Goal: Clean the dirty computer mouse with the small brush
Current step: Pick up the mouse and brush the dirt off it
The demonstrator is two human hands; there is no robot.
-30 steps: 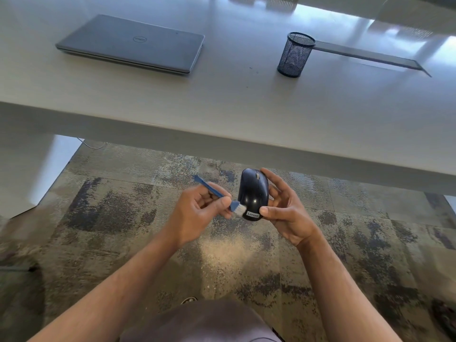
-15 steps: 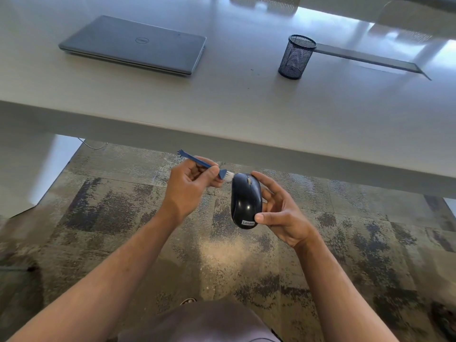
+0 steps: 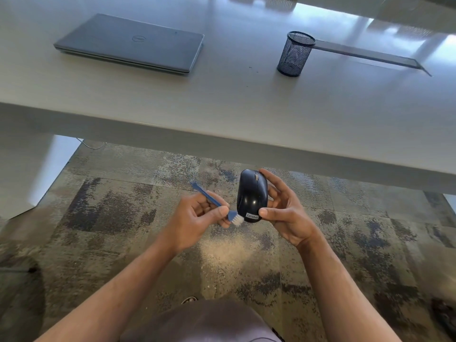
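A black computer mouse with a white label at its near end is held up over the carpet, in front of the desk edge. My right hand grips it from the right, thumb at the near end and fingers behind it. My left hand pinches a small blue brush by its handle. Its white bristles touch the mouse's near left edge by the label. The handle's flat tip points up and left.
A white desk spans the view above the hands. On it lie a closed grey laptop at the left and a black mesh pen cup at the right. Patterned carpet with a pale dusty patch lies below.
The brush has swept from the mouse's far end down to its near left edge. My left hand moved toward me, and the mouse shifted slightly right and up.
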